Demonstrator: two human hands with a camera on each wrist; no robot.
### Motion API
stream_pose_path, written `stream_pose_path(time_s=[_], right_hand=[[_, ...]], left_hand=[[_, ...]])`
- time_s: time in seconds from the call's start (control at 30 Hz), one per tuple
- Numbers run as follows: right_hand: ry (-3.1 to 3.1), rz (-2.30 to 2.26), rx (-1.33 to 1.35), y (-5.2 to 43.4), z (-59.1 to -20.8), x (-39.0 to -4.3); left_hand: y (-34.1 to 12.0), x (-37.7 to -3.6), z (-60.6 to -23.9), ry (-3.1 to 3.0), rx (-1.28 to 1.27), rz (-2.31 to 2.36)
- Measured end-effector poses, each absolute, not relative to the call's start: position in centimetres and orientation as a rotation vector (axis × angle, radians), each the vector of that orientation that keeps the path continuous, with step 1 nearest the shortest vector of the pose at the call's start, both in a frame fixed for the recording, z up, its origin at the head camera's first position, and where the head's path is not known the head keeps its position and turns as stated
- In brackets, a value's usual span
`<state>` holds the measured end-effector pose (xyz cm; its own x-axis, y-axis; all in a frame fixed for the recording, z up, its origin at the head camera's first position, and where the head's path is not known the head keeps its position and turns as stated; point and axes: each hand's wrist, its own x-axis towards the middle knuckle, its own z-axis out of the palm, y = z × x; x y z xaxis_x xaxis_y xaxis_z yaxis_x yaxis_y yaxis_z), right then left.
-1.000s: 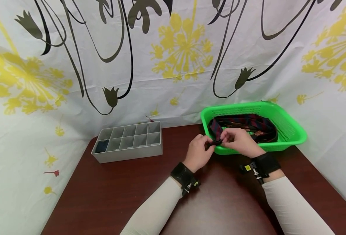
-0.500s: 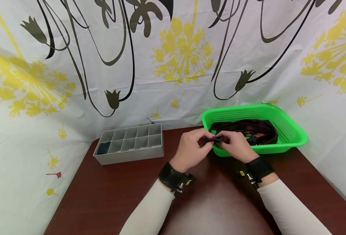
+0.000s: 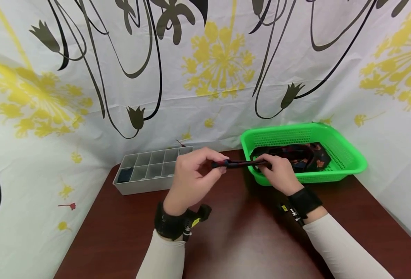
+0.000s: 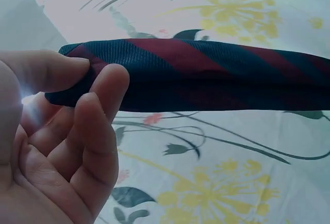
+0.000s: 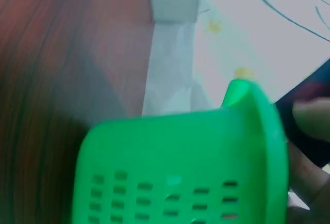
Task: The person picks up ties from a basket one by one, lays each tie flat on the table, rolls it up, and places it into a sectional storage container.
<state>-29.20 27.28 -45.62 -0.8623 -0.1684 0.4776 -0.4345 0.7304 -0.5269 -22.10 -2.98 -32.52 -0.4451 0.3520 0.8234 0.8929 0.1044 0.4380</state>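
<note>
A navy necktie with burgundy diagonal stripes (image 4: 206, 72) stretches nearly level between the two hands. My left hand (image 3: 193, 176) pinches one end of it between thumb and fingers, left of the green basket (image 3: 353, 164). Over the basket's near left rim, my right hand (image 3: 277, 172) grips the tie farther along. The right wrist view catches only part of the right hand's fingers (image 5: 309, 172), at its edge beside the basket wall. Inside the basket lie more dark ties (image 3: 318, 157), some with orange patterning; the right hand hides part of them.
A grey divided box (image 3: 142, 188) stands at the back left of the dark wood table (image 3: 128, 232). One of its left compartments holds a rolled dark blue cloth item (image 3: 125, 175). A patterned white curtain (image 3: 219, 116) hangs behind the table.
My left hand has moved left and nearer, drawing the tie's end away from the right hand. The tie is now stretched out between them. The right hand stays by the basket rim.
</note>
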Motion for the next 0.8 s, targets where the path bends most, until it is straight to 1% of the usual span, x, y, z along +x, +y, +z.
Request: stream_pose_path(time_s=[0.2, 0.3, 0.37, 0.6, 0.8], right_hand=[[-2.592, 0.747, 0.419, 27.4, -46.4, -29.4], [-2.560, 0.637, 0.426, 27.4, -46.6, -29.5], [-2.487, 0.580, 0.433, 27.4, -46.8, -29.6], [-2.207, 0.536, 0.514, 28.3, -46.0, -29.9], [-2.234, 0.552, 0.492, 29.4, -45.5, -30.0]], left_hand=[[-4.7, -21.1, -31.7, -1.771, -1.227, -1.421], [-5.3, -21.1, -31.6, -1.723, -1.177, -1.476], [-5.8, -21.4, -31.6, -1.700, -1.081, -1.522], [-8.0, -22.9, -31.3, -1.602, -0.586, -1.658], [-10.0, -23.7, -31.2, -1.416, -0.331, -1.710]])
